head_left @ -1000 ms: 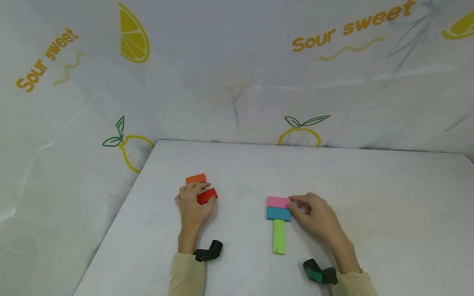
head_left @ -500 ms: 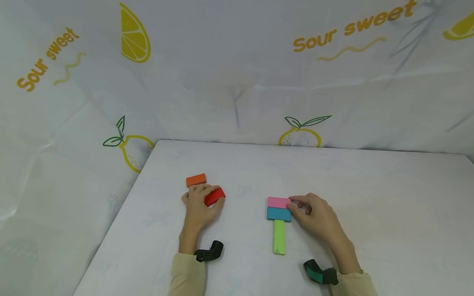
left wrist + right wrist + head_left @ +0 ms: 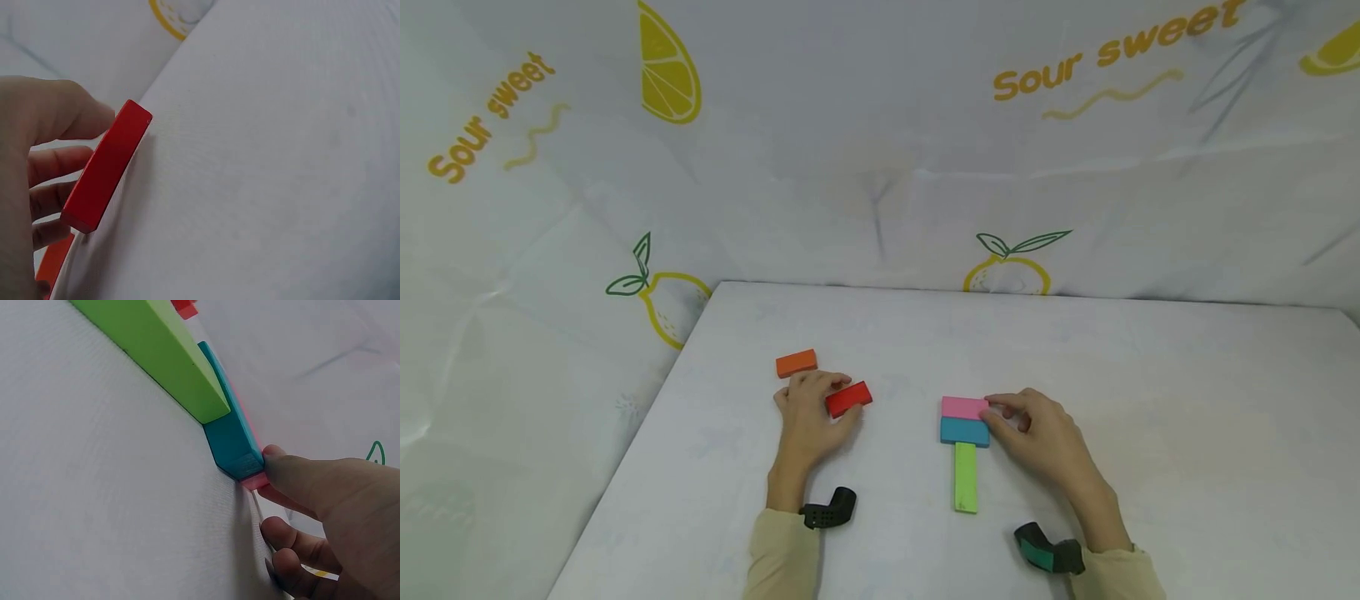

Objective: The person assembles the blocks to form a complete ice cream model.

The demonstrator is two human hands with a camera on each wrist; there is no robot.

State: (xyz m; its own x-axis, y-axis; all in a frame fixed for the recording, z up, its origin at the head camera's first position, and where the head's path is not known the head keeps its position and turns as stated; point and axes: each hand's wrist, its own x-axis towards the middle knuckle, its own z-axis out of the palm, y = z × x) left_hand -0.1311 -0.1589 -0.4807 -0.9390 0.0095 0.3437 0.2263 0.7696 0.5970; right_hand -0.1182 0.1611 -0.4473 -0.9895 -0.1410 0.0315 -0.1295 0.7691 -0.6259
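My left hand [image 3: 812, 421] pinches a red block [image 3: 849, 399] between thumb and fingers. In the left wrist view, the red block [image 3: 107, 169] is tilted and appears held just off the table. An orange block [image 3: 796, 363] lies behind that hand. At the right, a pink block [image 3: 964, 407] lies flush against the far side of a blue block [image 3: 965, 431]. A light green block [image 3: 966, 477] runs from the blue one toward me, forming a T. My right hand [image 3: 1047, 433] grips the right end of the pink block, its thumb close to the blue block's corner [image 3: 247, 459].
The blocks lie on a white-covered table [image 3: 1187, 417]. Behind and to its left hangs a pale curtain [image 3: 850, 125] printed with lemons. A black device [image 3: 831, 509] is strapped to the left wrist and another device [image 3: 1048, 550] to the right.
My left hand has carried the red block to the right, away from the orange block, which is now fully uncovered. The right hand and its blocks have stayed in place.
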